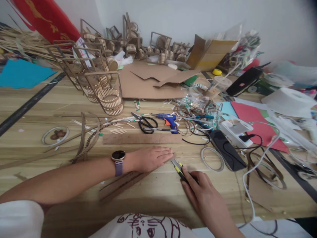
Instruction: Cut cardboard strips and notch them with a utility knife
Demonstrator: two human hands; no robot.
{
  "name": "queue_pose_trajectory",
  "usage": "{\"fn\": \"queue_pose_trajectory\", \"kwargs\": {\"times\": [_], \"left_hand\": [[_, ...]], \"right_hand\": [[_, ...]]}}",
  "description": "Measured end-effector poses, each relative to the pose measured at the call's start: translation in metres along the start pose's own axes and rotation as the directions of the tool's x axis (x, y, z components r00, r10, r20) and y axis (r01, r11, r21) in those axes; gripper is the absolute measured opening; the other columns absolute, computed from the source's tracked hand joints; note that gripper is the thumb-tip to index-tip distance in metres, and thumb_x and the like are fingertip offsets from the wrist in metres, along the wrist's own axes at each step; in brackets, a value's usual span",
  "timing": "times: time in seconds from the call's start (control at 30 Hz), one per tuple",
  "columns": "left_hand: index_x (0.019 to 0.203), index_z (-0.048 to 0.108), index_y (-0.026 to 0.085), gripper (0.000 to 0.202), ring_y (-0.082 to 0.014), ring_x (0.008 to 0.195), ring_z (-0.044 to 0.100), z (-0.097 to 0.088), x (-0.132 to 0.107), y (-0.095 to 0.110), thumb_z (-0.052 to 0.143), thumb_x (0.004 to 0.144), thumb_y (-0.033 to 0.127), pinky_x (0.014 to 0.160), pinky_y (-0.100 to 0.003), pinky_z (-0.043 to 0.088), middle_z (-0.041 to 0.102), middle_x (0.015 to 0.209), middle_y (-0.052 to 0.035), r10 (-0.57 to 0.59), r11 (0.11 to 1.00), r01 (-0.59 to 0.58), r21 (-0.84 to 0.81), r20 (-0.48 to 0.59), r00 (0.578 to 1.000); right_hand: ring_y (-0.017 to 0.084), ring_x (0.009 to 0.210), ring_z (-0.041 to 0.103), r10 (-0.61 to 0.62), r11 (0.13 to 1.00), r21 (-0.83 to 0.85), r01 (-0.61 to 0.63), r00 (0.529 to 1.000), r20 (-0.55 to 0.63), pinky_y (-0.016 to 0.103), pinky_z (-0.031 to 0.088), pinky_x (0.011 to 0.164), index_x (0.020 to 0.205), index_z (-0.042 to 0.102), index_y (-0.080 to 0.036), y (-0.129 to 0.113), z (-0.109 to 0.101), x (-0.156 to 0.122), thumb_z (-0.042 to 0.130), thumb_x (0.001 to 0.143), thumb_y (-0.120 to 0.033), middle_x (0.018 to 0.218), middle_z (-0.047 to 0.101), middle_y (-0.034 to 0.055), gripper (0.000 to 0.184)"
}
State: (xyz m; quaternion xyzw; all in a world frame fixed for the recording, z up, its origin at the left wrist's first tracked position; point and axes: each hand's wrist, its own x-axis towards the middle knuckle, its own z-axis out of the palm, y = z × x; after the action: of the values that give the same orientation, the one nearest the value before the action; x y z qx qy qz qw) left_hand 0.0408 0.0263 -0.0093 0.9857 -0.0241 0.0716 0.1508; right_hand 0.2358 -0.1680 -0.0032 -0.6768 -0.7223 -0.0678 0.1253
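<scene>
My left hand [152,158] lies flat with fingers stretched out, pressing on a brown cardboard strip [116,187] that runs diagonally out from under it. In my right hand [204,191] is a yellow and black utility knife [178,171]. Its blade points up and left, close to my left fingertips at the strip's far end. Beyond my left hand, a wider cardboard strip [142,138] lies flat. Behind that are black-handled scissors [148,124], a pen [159,129] and a blue glue gun [169,121].
Small wooden-slat baskets [110,102] with tall handles stand at the back left, near cardboard sheets [148,81]. To the right lie a tape roll [212,159], a phone [228,150], a power strip [235,130] and loose cables. A tape ring [54,135] holds brown balls.
</scene>
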Motion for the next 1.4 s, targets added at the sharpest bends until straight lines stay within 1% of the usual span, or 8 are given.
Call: {"fn": "queue_pose_trajectory", "kwargs": {"times": [0.17, 0.27, 0.43, 0.57, 0.8, 1.03, 1.2, 1.4], "left_hand": [[0.146, 0.041, 0.003, 0.045, -0.0234, 0.145, 0.038, 0.002, 0.000, -0.001, 0.029, 0.104, 0.015, 0.120, -0.040, 0.035, 0.047, 0.150, -0.0211, 0.021, 0.999, -0.022, -0.024, -0.058, 0.998], [0.146, 0.041, 0.005, 0.046, -0.0223, 0.145, 0.037, 0.001, 0.000, 0.000, 0.026, 0.105, 0.017, 0.120, -0.041, 0.034, 0.046, 0.151, -0.0197, 0.000, 1.000, -0.001, -0.031, -0.029, 1.000], [0.144, 0.043, -0.001, 0.046, -0.0246, 0.145, 0.036, 0.000, 0.000, 0.000, 0.024, 0.106, 0.017, 0.121, -0.040, 0.031, 0.045, 0.151, -0.0220, 0.005, 1.000, -0.005, -0.021, -0.021, 1.000], [0.144, 0.043, 0.003, 0.045, -0.0230, 0.146, 0.036, 0.002, -0.001, -0.001, 0.027, 0.105, 0.018, 0.121, -0.040, 0.031, 0.044, 0.152, -0.0203, -0.004, 1.000, 0.004, -0.030, -0.023, 1.000], [0.144, 0.043, 0.003, 0.045, -0.0227, 0.146, 0.035, 0.001, -0.001, -0.001, 0.027, 0.105, 0.017, 0.122, -0.038, 0.030, 0.044, 0.153, -0.0197, -0.006, 0.999, 0.006, -0.037, -0.022, 1.000], [0.142, 0.045, 0.002, 0.044, -0.0235, 0.145, 0.038, 0.004, 0.000, -0.002, 0.028, 0.104, 0.016, 0.120, -0.038, 0.033, 0.048, 0.149, -0.0207, 0.016, 1.000, -0.017, -0.020, -0.067, 0.998], [0.143, 0.045, 0.006, 0.044, -0.0209, 0.146, 0.036, 0.003, 0.000, -0.002, 0.029, 0.103, 0.016, 0.121, -0.035, 0.031, 0.047, 0.152, -0.0169, 0.007, 1.000, -0.006, 0.003, -0.047, 0.999], [0.139, 0.049, 0.001, 0.043, -0.0232, 0.145, 0.039, 0.001, 0.000, -0.001, 0.030, 0.103, 0.015, 0.121, -0.037, 0.031, 0.049, 0.149, -0.0199, 0.030, 1.000, -0.030, 0.010, -0.064, 0.998]], "right_hand": [[0.024, 0.087, 0.067, 0.012, 1.000, 0.009, -0.012, 1.000, -0.012, 0.032, 0.062, 0.061, 0.133, 0.062, -0.023, -0.005, 0.002, -0.001, 0.035, 0.103, -0.043, 0.094, 0.064, 0.0109, 0.045], [0.024, 0.086, 0.067, 0.014, 1.000, 0.009, -0.014, 0.999, -0.032, 0.034, 0.063, 0.064, 0.131, 0.063, -0.021, -0.008, 0.003, -0.002, 0.034, 0.103, -0.042, 0.094, 0.064, 0.0115, 0.045], [0.024, 0.087, 0.067, -0.001, 1.000, 0.021, 0.001, 0.999, -0.035, 0.031, 0.062, 0.062, 0.129, 0.063, -0.019, -0.011, 0.003, -0.002, 0.036, 0.103, -0.042, 0.094, 0.064, 0.0120, 0.044], [0.024, 0.086, 0.066, -0.007, 1.000, 0.021, 0.008, 0.999, -0.050, 0.032, 0.063, 0.065, 0.128, 0.063, -0.020, -0.014, 0.002, -0.001, 0.035, 0.103, -0.042, 0.094, 0.064, 0.0119, 0.044], [0.024, 0.086, 0.067, -0.039, 0.999, 0.022, 0.039, 0.999, -0.008, 0.031, 0.063, 0.062, 0.134, 0.059, -0.021, -0.015, 0.003, -0.004, 0.042, 0.102, -0.040, 0.096, 0.064, 0.0120, 0.042], [0.022, 0.089, 0.068, -0.038, 0.999, 0.006, 0.038, 0.999, 0.010, 0.029, 0.063, 0.062, 0.135, 0.058, -0.021, -0.018, 0.003, -0.007, 0.039, 0.103, -0.040, 0.098, 0.065, 0.0117, 0.042], [0.021, 0.089, 0.068, -0.060, 0.998, -0.006, 0.060, 0.997, 0.054, 0.027, 0.063, 0.062, 0.136, 0.056, -0.017, -0.020, 0.003, -0.011, 0.043, 0.102, -0.038, 0.097, 0.065, 0.0116, 0.042], [0.021, 0.085, 0.069, -0.120, 0.993, -0.017, 0.121, 0.992, 0.033, 0.025, 0.061, 0.058, 0.136, 0.057, -0.015, -0.022, 0.005, -0.012, 0.043, 0.102, -0.035, 0.094, 0.065, 0.0117, 0.042]]}}
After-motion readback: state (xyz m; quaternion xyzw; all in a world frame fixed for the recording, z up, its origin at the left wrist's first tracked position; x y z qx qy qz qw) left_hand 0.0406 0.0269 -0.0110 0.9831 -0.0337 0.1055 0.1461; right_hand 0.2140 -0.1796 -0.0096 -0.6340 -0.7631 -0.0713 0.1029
